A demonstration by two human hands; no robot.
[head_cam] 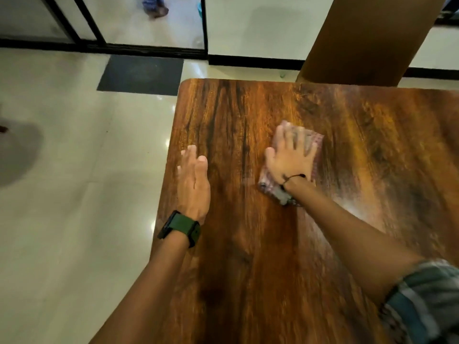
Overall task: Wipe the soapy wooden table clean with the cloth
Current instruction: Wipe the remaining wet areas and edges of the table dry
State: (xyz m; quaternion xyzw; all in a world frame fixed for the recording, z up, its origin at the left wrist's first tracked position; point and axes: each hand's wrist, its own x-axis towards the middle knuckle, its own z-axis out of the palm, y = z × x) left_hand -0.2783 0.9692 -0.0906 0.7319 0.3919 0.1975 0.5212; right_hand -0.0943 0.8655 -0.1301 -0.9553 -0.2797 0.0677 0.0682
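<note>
The wooden table [248, 244] fills the centre and right of the view, glossy with dark grain. A thin whitish film shows on the table to the right of my right forearm. My right hand [291, 157] lies flat with fingers spread on a folded pinkish patterned cloth [316, 150], pressing it onto the tabletop near the middle. The cloth sticks out beyond my fingertips and under my wrist. My left hand [192, 180] rests flat near the table's left edge, holding nothing, with a green watch on its wrist.
Shiny cream floor tiles lie left of the table. A brown pillar [367, 38] stands at the table's far edge. A dark floor mat [141, 74] lies by a black-framed glass partition; a person's feet [155, 6] show behind it.
</note>
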